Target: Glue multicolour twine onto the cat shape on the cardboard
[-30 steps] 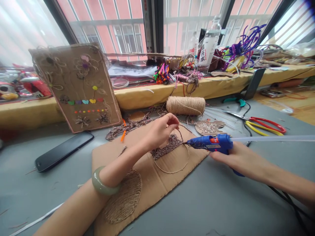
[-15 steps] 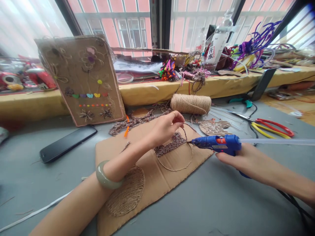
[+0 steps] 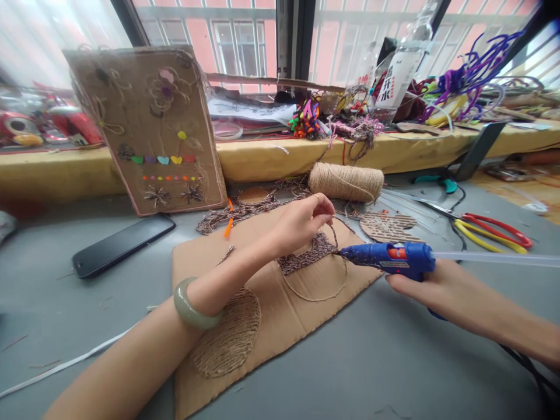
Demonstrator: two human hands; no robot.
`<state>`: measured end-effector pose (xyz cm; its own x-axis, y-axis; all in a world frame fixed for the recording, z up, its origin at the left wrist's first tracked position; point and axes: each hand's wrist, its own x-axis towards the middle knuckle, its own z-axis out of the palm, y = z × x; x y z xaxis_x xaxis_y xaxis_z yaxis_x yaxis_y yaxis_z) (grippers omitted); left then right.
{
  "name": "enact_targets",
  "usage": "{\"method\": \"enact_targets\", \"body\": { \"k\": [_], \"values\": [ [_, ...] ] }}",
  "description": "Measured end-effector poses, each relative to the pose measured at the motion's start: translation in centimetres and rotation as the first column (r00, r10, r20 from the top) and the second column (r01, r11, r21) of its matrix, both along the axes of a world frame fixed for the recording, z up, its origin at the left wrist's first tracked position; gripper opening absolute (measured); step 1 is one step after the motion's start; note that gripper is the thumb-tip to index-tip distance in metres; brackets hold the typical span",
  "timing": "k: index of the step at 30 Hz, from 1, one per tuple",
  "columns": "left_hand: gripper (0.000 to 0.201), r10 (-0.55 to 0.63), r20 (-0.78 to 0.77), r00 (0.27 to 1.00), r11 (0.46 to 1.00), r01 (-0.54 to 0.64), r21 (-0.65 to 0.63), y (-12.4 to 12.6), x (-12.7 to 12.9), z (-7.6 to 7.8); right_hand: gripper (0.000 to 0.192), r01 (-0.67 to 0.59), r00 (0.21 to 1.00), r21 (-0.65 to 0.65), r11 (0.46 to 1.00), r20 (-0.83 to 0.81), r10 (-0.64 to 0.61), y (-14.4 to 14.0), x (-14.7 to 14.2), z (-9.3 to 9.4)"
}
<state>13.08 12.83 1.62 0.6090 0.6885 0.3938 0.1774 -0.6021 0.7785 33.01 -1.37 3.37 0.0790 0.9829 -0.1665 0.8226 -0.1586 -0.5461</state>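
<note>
Left wrist: I'm seeing a thick, smooth, pale green bangle (image 3: 192, 306) ringing it, glossy with a soft sheen.
Left hand (image 3: 297, 224): a thin ring on one of the fingers (image 3: 315, 199), from what I can tell.
Right hand (image 3: 431, 286): bare, nothing worn.
Sleeves: I see both forearms uncovered right to the frame's edge.

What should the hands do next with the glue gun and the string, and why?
Probably press the string down onto the cardboard: the glue gun in the right hand has its tip at the half-filled string patch, and the left hand pinches the string just above.
</note>
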Motion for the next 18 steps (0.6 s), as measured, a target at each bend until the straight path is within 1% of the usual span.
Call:
{"method": "enact_targets", "body": {
  "k": [5, 8, 13, 18],
  "values": [
    [0.008, 0.007, -0.003, 1.000, 1.000, -0.007, -0.001, -0.2, 0.0, 0.5, 0.040, -0.028, 0.999, 0.029, 0.999, 0.021, 0.028, 0.0, -0.3, -0.2],
    [0.008, 0.006, -0.006, 1.000, 1.000, -0.006, 0.012, -0.2, -0.2, 0.5, 0.042, -0.039, 0.998, 0.047, 0.998, 0.050, 0.037, 0.2, -0.6, -0.3],
    [0.007, 0.014, -0.006, 1.000, 0.999, -0.014, 0.030, 0.1, -0.3, 0.2, 0.032, -0.078, 0.994, 0.082, 0.994, 0.077, 0.071, 0.4, -1.3, -0.3],
    [0.013, 0.004, -0.006, 1.000, 1.000, -0.004, 0.020, 0.1, -0.3, 0.1, 0.025, -0.149, 0.986, 0.142, 0.979, 0.100, 0.136, 0.3, -2.4, -0.2]
  ]
}}
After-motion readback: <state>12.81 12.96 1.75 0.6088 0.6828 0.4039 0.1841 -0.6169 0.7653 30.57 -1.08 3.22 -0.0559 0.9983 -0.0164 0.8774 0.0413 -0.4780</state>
